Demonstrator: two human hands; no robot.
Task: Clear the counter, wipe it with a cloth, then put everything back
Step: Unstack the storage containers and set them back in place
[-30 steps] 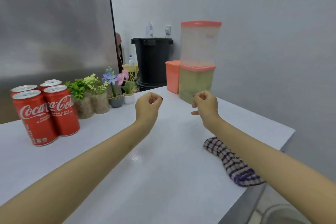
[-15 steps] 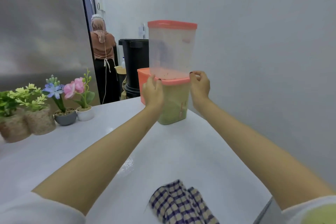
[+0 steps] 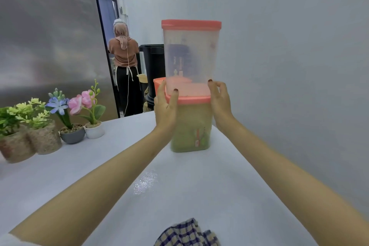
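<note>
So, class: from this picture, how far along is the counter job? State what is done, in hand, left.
Done: nothing visibly; the potted plants and checked cloth sit on the counter. In hand: the left hand and right hand grip the stacked containers where they meet. Left: clearing everything off, wiping, putting it all back.

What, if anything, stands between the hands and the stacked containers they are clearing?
Nothing visible does. The left hand grips and the right hand touches the stack on either side, where the clear container sits on the green-filled container. The checked cloth and potted flowers lie apart from them.
</note>
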